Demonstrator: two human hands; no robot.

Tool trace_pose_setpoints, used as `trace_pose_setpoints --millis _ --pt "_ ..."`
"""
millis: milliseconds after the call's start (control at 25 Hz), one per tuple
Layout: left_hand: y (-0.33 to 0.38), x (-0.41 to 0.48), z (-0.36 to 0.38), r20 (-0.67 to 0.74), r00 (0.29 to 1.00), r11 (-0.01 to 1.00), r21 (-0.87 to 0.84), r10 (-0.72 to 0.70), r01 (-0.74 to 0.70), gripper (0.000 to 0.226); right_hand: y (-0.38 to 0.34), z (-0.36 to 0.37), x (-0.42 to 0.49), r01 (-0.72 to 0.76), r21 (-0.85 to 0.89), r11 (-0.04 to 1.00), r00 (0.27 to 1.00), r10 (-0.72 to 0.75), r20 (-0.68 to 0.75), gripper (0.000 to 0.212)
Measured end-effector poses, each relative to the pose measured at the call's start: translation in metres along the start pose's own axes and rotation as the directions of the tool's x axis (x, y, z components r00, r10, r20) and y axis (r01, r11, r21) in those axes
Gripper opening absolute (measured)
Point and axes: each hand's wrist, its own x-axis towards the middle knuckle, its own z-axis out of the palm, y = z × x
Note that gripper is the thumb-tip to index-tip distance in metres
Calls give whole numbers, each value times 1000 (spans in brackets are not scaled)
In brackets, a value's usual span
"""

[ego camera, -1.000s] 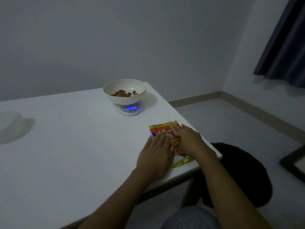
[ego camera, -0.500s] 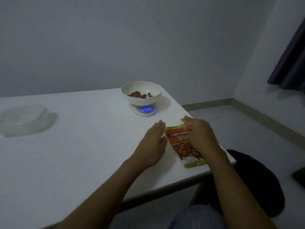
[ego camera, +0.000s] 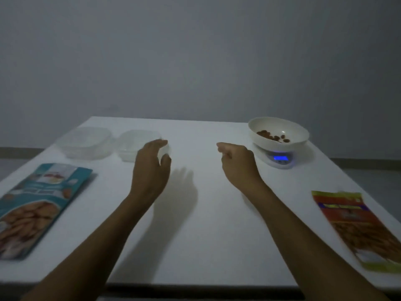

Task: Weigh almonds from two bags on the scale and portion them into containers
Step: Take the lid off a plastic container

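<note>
A white bowl (ego camera: 282, 127) holding several almonds (ego camera: 272, 136) sits on a small scale (ego camera: 278, 158) with a lit blue display at the back right. An orange almond bag (ego camera: 360, 224) lies flat at the right edge. A teal almond bag (ego camera: 36, 205) lies flat at the left. Two clear plastic containers (ego camera: 84, 141) (ego camera: 134, 146) stand at the back left. My left hand (ego camera: 149, 170) hovers with fingers spread just right of the nearer container, holding nothing. My right hand (ego camera: 236, 161) hangs over the table's middle, fingers loosely curled, with nothing in it.
The white table (ego camera: 206, 224) stands against a grey wall. Its near edge runs along the bottom of the view. Floor shows past the table on both sides.
Both hands let go of the orange bag, which now lies alone at the right. My view swung left, bringing the teal bag and both containers in. My left hand moved toward the containers.
</note>
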Motion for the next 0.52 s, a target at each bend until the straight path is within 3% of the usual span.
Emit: trace_pose_setpoints --millis 120,200,360,520 --pt "-40 22 -21 -151 972 983 -30 -181 179 43 -28 56 24 -71 188 980 995 57 82 41" --pt "-65 36 -26 -179 942 958 -85 -284 273 46 -42 89 41 -125 268 955 986 91 138 39" --pt "-98 52 -24 -147 882 885 -210 -448 415 51 -59 138 74 -228 365 903 959 144 244 48" --pt "-110 57 -23 -19 846 827 -222 -534 517 55 -65 165 92 -297 391 871 938 190 289 54"
